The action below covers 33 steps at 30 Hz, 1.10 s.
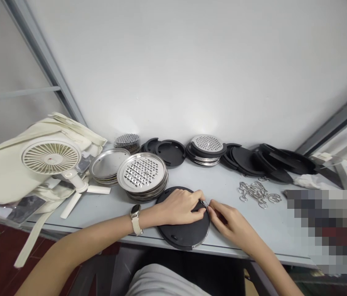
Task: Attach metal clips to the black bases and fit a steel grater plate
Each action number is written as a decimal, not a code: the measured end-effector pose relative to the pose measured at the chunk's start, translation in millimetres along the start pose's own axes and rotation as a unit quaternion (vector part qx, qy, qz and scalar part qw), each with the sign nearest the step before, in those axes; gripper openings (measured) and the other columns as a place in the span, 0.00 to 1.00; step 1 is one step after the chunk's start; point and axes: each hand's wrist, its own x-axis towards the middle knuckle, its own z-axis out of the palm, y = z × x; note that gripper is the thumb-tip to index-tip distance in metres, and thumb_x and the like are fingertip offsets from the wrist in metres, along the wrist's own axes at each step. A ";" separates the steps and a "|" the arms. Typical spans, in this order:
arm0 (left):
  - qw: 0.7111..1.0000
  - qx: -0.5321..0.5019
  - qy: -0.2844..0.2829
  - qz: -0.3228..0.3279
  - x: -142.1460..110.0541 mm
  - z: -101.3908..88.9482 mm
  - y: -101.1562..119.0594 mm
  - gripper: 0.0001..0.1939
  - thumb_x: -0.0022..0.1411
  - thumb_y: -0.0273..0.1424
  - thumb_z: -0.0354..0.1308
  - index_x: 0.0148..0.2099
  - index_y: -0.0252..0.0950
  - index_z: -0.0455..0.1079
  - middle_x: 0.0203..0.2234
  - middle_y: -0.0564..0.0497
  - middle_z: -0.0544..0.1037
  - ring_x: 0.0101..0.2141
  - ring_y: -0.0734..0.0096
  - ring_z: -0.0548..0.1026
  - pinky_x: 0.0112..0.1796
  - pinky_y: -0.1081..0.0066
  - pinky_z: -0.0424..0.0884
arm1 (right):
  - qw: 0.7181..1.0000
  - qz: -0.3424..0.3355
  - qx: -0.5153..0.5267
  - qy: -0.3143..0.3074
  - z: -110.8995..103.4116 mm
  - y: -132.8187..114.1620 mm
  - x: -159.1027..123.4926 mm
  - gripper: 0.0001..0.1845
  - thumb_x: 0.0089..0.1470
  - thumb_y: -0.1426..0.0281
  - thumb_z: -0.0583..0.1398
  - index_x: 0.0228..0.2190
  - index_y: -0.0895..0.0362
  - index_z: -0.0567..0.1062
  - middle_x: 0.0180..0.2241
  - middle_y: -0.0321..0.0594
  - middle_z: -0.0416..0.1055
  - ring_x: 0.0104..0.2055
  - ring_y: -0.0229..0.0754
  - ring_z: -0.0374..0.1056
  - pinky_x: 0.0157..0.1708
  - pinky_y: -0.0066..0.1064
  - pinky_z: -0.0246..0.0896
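A black round plate [188, 236] lies flat near the front edge of the table, its rim partly shiny metal. Across its top rests my left hand [181, 207], thumb and index finger closed in at the plate's right edge. There a small metal wire clip [205, 204] spans the gap between my hands. My right hand [225, 218] pinches the outer end of this clip from the right. Fingers cover much of the clip, so whether it is hooked into the plate I cannot tell. A loose pile of similar wire clips [256, 192] lies to the right.
Left of the plate stand stacked metal grater discs [142, 172] and plain metal discs [110, 163]. Black round holders [170, 153] and a perforated disc [207, 144] line the wall. A white fan [51, 158] and cream bag [3, 172] occupy the left end.
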 end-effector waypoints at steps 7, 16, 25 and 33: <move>1.000 0.003 -0.004 0.000 -0.2 -1.3 0.5 0.11 0.61 0.35 0.53 0.45 0.37 0.64 0.20 0.57 0.73 0.25 0.66 0.75 0.27 0.72 0.64 | 1.000 -0.004 0.006 0.000 -2.2 -3.3 0.2 0.12 0.63 0.68 0.48 0.25 0.53 0.59 0.20 0.31 0.60 0.21 0.36 0.58 0.22 0.26 0.53; 1.000 0.002 -0.001 0.001 0.0 -0.5 0.3 0.11 0.60 0.34 0.54 0.45 0.36 0.65 0.21 0.56 0.74 0.24 0.68 0.74 0.25 0.73 0.62 | 1.000 0.009 0.004 -0.012 -0.8 -2.2 0.3 0.14 0.63 0.67 0.47 0.25 0.53 0.58 0.20 0.30 0.59 0.21 0.37 0.57 0.23 0.27 0.52; 1.000 0.020 0.011 0.005 -0.3 3.5 -0.7 0.12 0.61 0.35 0.53 0.45 0.36 0.64 0.21 0.56 0.74 0.25 0.65 0.76 0.26 0.72 0.64 | 1.000 0.000 -0.013 -0.025 0.6 0.2 0.7 0.13 0.65 0.67 0.45 0.26 0.53 0.57 0.22 0.32 0.60 0.23 0.39 0.59 0.25 0.29 0.52; 0.998 0.056 0.018 0.000 -1.0 6.1 0.2 0.12 0.62 0.36 0.52 0.44 0.35 0.63 0.23 0.52 0.76 0.26 0.62 0.77 0.27 0.69 0.66 | 0.999 0.013 0.000 -0.033 1.4 2.8 1.7 0.15 0.66 0.65 0.43 0.27 0.53 0.57 0.22 0.33 0.61 0.24 0.40 0.60 0.27 0.30 0.52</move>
